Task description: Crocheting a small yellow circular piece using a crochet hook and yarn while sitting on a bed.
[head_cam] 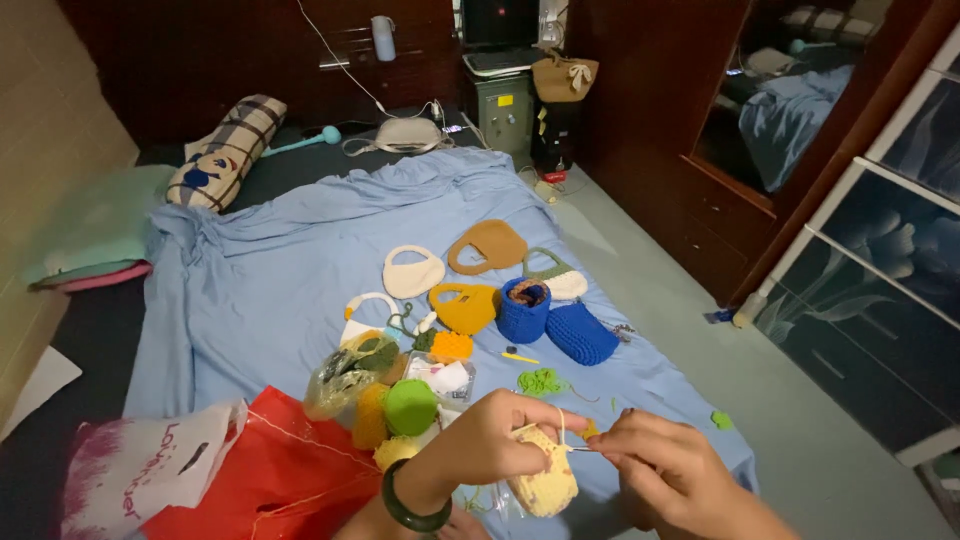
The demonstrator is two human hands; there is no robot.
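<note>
The left hand [490, 440], a dark bangle [408, 510] on its wrist, is closing around a pale yellow crochet piece [545, 485], thumb and fingers pinching its upper edge. The right hand [665, 470] is pinching what looks like a thin hook [585, 449] just beside that edge, fingertips pressed together; the hook's tip is too small to make out. The piece is sitting low in the middle of the view, between both hands and just above the near edge of the blue sheet [260, 290].

Judging by the grip, a stitch is being worked along the rim of the piece. The next move is calling for steady tension on the yarn strand [562, 425] running over the left fingers, and a small, exact turn of the hook.

A clear plastic bag [350, 375] is lying beside the left hand, holding green and yellow yarn. A green ball [411, 406] and orange balls [372, 415] are resting against it. A red bag [270, 470] and a white bag [150, 465] are lying at the lower left; I cannot tell their contents. Farther up the sheet, a blue crochet pouch [523, 310] is standing upright with brownish yarn showing at its mouth, touching a second blue pouch [582, 333] lying on its side. Flat tan, cream and mustard bag shapes are spread beyond them.
</note>
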